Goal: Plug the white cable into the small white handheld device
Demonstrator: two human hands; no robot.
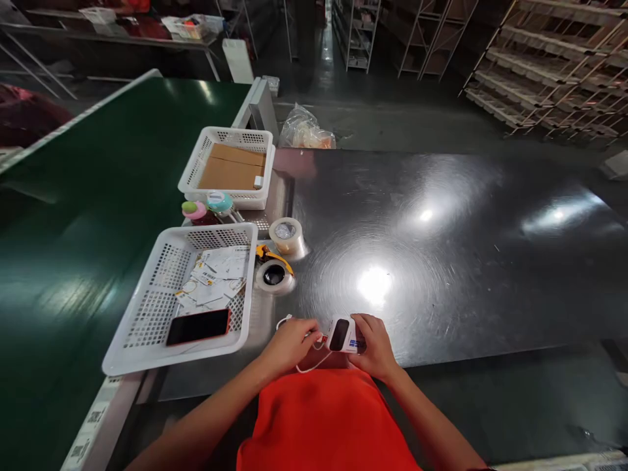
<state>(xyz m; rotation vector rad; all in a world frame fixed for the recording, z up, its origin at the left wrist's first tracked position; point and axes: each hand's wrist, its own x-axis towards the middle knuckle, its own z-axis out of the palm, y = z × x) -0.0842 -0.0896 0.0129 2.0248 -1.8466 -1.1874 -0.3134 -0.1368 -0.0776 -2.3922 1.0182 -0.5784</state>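
Note:
My right hand (pixel 375 347) grips the right end of a small white device (pixel 339 334) with a dark oval panel and blue print, just over the table's near edge. My left hand (pixel 291 341) is closed at the device's left end, pinching a white cable near a small red piece (pixel 322 339). A loop of the white cable (pixel 314 367) hangs below, between my hands and the red top. Whether the red piece belongs to the cable or the device I cannot tell. Part of the device lies hidden under my right fingers.
Left of my hands stands a white basket (pixel 142 327) with paper cards (pixel 216 281) and a phone (pixel 199 326). Tape rolls (pixel 287 235), a yellow tape cutter (pixel 269 254) and bottles (pixel 220 203) are beside it. A second basket (pixel 193 163) holds cardboard (pixel 233 167). A green conveyor (pixel 122 150) runs at left.

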